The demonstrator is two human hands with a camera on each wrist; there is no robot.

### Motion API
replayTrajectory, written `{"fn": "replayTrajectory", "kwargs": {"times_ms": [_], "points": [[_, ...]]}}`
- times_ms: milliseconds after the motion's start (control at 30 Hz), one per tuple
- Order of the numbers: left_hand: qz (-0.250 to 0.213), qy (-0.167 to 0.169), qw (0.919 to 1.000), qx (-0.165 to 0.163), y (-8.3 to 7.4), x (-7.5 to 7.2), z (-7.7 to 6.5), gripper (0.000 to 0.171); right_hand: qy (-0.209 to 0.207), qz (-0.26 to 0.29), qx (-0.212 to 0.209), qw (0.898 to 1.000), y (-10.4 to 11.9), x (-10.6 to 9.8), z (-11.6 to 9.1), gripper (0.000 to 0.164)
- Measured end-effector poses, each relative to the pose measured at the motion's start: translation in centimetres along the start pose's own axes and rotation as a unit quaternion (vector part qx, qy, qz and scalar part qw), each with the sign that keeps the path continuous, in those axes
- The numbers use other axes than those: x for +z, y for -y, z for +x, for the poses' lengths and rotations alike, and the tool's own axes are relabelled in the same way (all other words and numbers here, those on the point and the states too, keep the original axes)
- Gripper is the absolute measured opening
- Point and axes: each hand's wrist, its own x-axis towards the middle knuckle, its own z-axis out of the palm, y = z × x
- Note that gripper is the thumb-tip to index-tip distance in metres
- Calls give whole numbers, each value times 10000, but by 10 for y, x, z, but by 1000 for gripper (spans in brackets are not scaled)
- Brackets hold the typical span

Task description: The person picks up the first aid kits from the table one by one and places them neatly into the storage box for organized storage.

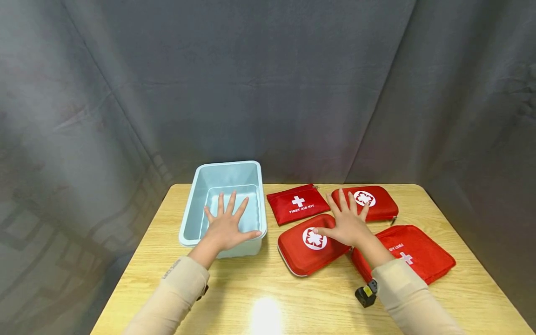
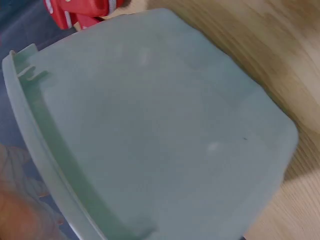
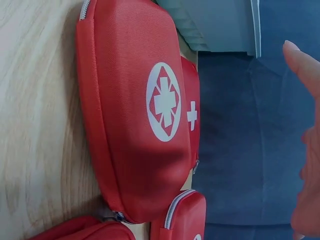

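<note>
**One red case is closest to my right hand**

The wood table is the biggest thing near me. On its left side is the pale blue tub. Its long way runs away from me, and its near end is below my left hand.

Right of the tub are four red things. A soft bag lies farthest right, near my right wrist. The red case is between my hands, nearer to the right one. It lies on a slant: its left end comes toward me, and its right end goes away, below my right hand. The far case sits past my right fingers. A flat pouch lies behind the red case, next to the tub.

Both my hands have their fingers spread wide. I hold nothing. The right wrist view shows a gap above the red case.
</note>
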Motion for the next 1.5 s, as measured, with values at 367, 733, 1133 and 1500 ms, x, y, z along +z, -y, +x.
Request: {"fn": "replayTrajectory", "kwargs": {"times_ms": [367, 733, 1133, 1500], "points": [[-73, -45, 9999, -126, 16, -1, -5, 94, 17, 213, 155, 9997, -4, 12, -9, 100], [-262, -77, 9993, -260, 28, -8, -17, 94, 61, 317, 127, 9994, -3, 23, -15, 97], [-217, 38, 9992, -335, 37, -2, -23, 96, 132, 750, 298, 9967, -4, 41, -25, 95], [-180, 33, 9986, -493, 50, 0, -30, 96, 400, 1054, 598, 9918, -4, 53, -33, 100]]}}
